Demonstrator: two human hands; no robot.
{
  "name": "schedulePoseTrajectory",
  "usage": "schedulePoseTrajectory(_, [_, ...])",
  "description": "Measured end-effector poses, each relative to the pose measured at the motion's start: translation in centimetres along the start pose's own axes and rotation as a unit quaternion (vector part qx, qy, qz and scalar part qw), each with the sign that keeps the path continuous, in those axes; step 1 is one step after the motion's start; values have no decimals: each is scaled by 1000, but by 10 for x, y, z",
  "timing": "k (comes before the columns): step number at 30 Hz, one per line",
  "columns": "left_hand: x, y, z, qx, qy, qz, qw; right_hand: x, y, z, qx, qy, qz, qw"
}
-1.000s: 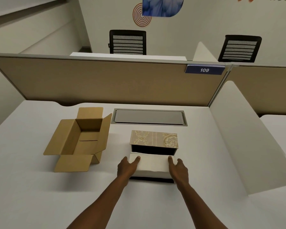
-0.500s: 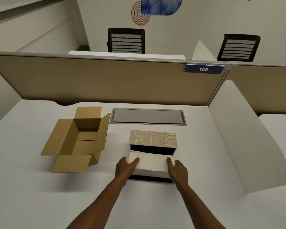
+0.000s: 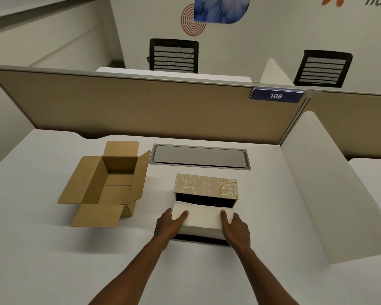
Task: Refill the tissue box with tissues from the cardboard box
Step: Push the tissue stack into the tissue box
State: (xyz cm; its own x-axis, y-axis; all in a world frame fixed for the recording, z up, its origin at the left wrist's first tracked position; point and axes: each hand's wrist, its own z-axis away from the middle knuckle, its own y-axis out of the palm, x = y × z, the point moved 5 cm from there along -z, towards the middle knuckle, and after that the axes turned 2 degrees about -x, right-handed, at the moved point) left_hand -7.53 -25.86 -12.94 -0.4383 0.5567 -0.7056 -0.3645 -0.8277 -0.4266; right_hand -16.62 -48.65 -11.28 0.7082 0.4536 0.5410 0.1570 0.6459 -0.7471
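A stack of white tissues (image 3: pixel 204 219) lies in the open tissue box, whose dark base rim (image 3: pixel 198 238) shows in front. The box's gold patterned lid (image 3: pixel 206 186) stands raised behind it. My left hand (image 3: pixel 168 225) grips the stack's left end, thumb on top. Over on the other end, my right hand (image 3: pixel 237 228) holds the stack the same way. The brown cardboard box (image 3: pixel 107 183) sits open to the left with its flaps spread, and I see no tissues inside it.
A grey cable hatch (image 3: pixel 199 156) is set in the white desk (image 3: pixel 53 260) behind the tissue box. A tan partition (image 3: pixel 141 106) closes the back, a white divider (image 3: pixel 330 194) the right side. Two black chairs stand beyond.
Both hands and the tissue stack have barely moved over the box base; only the view has shifted slightly.
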Motion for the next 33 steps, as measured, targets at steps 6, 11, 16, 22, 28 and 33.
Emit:
schedulePoseTrajectory(6, [-26,5,43,-212,277,-129,928,-2,-31,1,-181,-19,-121,976])
schedulePoseTrajectory(11, [-29,64,57,-52,494,-335,801,39,-54,-8,-277,-196,-50,939])
schedulePoseTrajectory(16, [-17,80,33,-15,442,-446,778,91,-43,-32,-117,-323,154,926])
schedulePoseTrajectory(22, [-11,79,28,-10,419,-469,777,109,-26,-46,37,-343,264,901])
schedulePoseTrajectory(28, [-7,82,26,-3,396,-472,788,119,-32,-43,51,-321,263,908])
schedulePoseTrajectory(33, [-11,78,29,-2,400,-474,784,117,-28,-31,40,-328,264,906])
